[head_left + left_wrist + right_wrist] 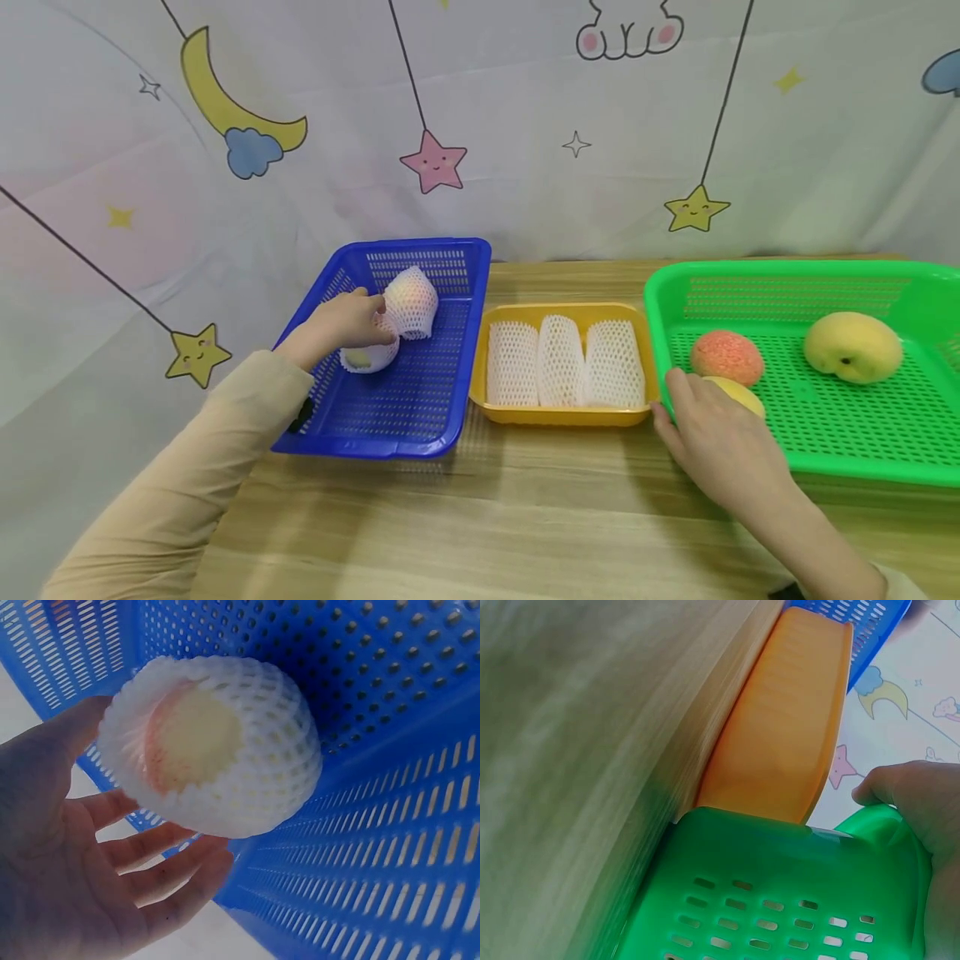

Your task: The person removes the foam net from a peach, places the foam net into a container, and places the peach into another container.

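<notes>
In the blue basket (420, 417) my left hand (348, 321) is at a pale fruit in a white foam net (277, 742). The left wrist view shows its fingers loosely extended along the fruit's lower side, the thumb at the far side. A second netted fruit (412, 302) lies just beyond. My right hand (723, 446) grips the near left corner of the green basket (862, 467), thumb outside the rim; its other fingertips are largely hidden. Beside that hand, inside, lies a partly covered yellow fruit (738, 393), with a reddish fruit (726, 358) behind it.
Between the baskets stands a yellow tray (570, 417) with foam net sleeves (560, 362). A larger yellow fruit (852, 347) sits farther right in the green basket. The wooden table (525, 517) stretches in front; a printed curtain (525, 108) hangs behind.
</notes>
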Demonstrator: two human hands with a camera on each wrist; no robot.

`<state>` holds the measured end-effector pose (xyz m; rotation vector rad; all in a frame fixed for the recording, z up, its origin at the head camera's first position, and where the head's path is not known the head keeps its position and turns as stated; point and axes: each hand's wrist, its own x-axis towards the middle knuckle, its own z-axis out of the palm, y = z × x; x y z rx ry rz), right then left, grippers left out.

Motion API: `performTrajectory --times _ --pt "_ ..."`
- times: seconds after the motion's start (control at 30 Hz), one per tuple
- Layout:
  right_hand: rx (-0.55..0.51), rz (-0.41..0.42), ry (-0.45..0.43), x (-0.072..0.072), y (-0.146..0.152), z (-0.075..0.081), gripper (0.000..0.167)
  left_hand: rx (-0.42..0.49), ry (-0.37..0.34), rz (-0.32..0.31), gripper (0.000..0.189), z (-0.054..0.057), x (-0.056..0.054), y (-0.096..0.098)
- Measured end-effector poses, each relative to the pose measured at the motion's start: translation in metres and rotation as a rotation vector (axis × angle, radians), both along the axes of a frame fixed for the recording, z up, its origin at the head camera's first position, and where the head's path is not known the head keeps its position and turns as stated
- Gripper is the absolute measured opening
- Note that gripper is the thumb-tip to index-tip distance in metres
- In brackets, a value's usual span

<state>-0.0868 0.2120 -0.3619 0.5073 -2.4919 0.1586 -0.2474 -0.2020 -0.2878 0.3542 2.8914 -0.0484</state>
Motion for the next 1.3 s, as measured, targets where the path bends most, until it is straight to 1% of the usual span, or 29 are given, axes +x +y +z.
performTrajectory --times 0.17,0.4,0.47,0.6,0.67,0.73,0.8,0.9,1.13,1.3 --pt "0.008 0.01 0.021 -0.001 0.0 0.0 0.02 0.01 -0.009 0.024 0.062 -0.008 -0.003 -0.004" --pt "0.011 0.015 0.026 -0.001 0.001 0.0 0.02 0.073 -0.038 0.033 0.068 -0.018 -0.005 -0.005" --pt "0.012 0.015 0.026 -0.001 0.001 0.0 0.02 0.074 -0.054 0.04 0.072 -0.02 -0.005 -0.004" --pt "0.012 0.013 0.028 -0.002 0.002 -0.001 0.02 0.056 -0.104 0.079 0.088 -0.023 -0.005 -0.003" --pt "0.01 0.01 0.026 -0.002 0.001 -0.001 0.02 0.047 -0.117 0.096 0.094 -0.026 -0.007 -0.004" --pt "0.01 0.01 0.024 -0.002 0.001 -0.001 0.02 0.038 -0.12 0.1 0.095 -0.028 -0.008 -0.006" --pt "0.012 0.01 0.024 -0.002 0.001 -0.001 0.02 0.039 -0.115 0.09 0.094 -0.029 -0.009 -0.007" --pt "0.011 0.01 0.023 -0.002 0.0 -0.001 0.02 0.037 -0.098 0.068 0.09 -0.028 -0.009 -0.009" --pt "0.019 0.02 0.031 -0.002 0.0 -0.002 0.02 0.014 -0.058 0.023 0.078 -0.018 -0.002 -0.006" --pt "0.024 0.025 0.042 -0.003 0.001 -0.002 0.023 -0.008 -0.044 -0.001 0.071 -0.012 0.0 -0.002"
